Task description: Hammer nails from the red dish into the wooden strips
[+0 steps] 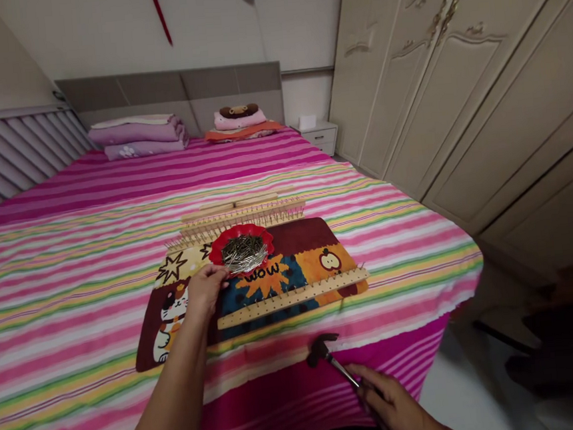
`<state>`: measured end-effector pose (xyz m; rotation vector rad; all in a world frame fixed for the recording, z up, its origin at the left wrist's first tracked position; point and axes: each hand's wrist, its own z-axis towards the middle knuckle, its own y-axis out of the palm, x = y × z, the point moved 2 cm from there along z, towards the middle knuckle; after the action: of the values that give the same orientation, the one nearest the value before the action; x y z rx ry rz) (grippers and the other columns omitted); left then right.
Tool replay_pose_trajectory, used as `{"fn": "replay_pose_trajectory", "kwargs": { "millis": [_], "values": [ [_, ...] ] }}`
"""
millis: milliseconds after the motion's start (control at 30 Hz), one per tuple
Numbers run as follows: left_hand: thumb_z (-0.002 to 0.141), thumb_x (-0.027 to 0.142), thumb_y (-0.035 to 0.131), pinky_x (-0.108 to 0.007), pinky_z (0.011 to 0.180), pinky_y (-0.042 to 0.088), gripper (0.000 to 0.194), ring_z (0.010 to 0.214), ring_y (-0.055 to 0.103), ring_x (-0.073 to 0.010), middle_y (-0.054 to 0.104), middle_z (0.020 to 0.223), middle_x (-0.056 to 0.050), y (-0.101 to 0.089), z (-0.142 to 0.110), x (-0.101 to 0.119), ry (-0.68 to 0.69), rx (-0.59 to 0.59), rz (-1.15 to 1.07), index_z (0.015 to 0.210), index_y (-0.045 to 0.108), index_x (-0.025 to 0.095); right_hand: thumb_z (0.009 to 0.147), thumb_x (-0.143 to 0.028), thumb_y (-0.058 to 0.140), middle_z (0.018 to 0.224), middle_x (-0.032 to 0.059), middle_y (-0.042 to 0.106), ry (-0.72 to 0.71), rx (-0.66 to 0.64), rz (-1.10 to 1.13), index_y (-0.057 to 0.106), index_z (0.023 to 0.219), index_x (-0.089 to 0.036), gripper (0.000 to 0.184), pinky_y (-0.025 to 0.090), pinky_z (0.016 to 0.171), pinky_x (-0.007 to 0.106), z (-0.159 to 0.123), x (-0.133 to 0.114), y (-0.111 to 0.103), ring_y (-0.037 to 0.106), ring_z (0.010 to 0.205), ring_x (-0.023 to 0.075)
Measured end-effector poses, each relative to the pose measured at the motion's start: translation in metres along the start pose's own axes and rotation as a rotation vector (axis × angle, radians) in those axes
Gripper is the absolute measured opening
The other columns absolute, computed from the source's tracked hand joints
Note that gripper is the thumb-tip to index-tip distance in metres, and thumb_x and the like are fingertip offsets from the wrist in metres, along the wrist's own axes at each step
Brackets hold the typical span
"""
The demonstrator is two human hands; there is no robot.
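My right hand (390,396) is wrapped round the handle of a claw hammer (341,369), its dark head over the near edge of the bed. At the near left rim of a red scalloped bowl (215,253), my left hand (209,289) has its fingers pinched together; what is between them is too small to make out. Loose silvery nails (243,251) fill the bowl. In front of it lies a wooden strip (294,298) with a row of holes and several nails standing along it. The bowl and strip rest on a patterned mat (313,236).
Behind the bowl lie more wooden strips (241,212) with many upright nails. A striped sheet (398,232) covers the bed. Folded purple bedding (139,134) and a smaller folded pile (241,122) sit by the headboard. A wardrobe (455,80) stands at the right.
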<state>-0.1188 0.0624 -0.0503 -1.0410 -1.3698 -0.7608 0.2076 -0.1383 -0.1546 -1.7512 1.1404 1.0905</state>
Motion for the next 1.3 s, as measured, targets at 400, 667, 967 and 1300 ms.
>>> {"fn": "replay_pose_trajectory", "kwargs": {
  "millis": [400,667,967,1300],
  "values": [
    [0.07,0.036,0.056,-0.025,0.061,0.039,0.018,0.069,0.059,-0.0162,0.068,0.071,0.001,-0.068,-0.041,-0.022,-0.043,0.012,0.88,0.071,0.066,0.022,0.081,-0.046,0.047,0.053,-0.0071,0.036,0.012,0.018,-0.034,0.057,0.121,-0.016,0.051,0.027,0.038,0.019,-0.001,-0.003,-0.002,0.033,0.042,0.009],
    [0.071,0.027,0.056,-0.026,0.062,0.038,0.011,0.073,0.06,-0.0181,0.068,0.078,-0.005,-0.045,-0.024,-0.019,0.118,-0.144,1.121,0.07,0.064,0.02,0.079,-0.05,0.048,0.05,-0.0083,0.035,0.049,0.01,0.006,0.053,0.125,-0.014,0.058,0.026,0.038,0.02,-0.001,0.0,0.0,0.033,0.041,0.0089],
    [0.057,0.028,0.064,-0.024,0.049,0.039,0.018,0.052,0.052,-0.012,0.059,0.058,0.001,-0.045,-0.038,0.001,-0.105,-0.087,0.294,0.07,0.058,0.017,0.079,-0.052,0.047,0.052,-0.009,0.035,0.03,-0.018,0.001,0.051,0.123,-0.012,0.06,0.028,0.039,0.02,0.0,-0.003,0.0,0.034,0.041,0.0084],
    [0.042,0.04,0.077,-0.02,0.048,0.041,0.034,0.047,0.047,-0.0063,0.063,0.059,0.002,-0.018,-0.07,-0.022,-0.097,-0.094,-0.042,0.063,0.064,0.016,0.079,-0.053,0.048,0.05,-0.0097,0.035,0.06,-0.006,0.019,0.05,0.123,-0.015,0.058,0.027,0.036,0.019,-0.004,-0.003,-0.001,0.033,0.038,0.0079]
  ]
}}
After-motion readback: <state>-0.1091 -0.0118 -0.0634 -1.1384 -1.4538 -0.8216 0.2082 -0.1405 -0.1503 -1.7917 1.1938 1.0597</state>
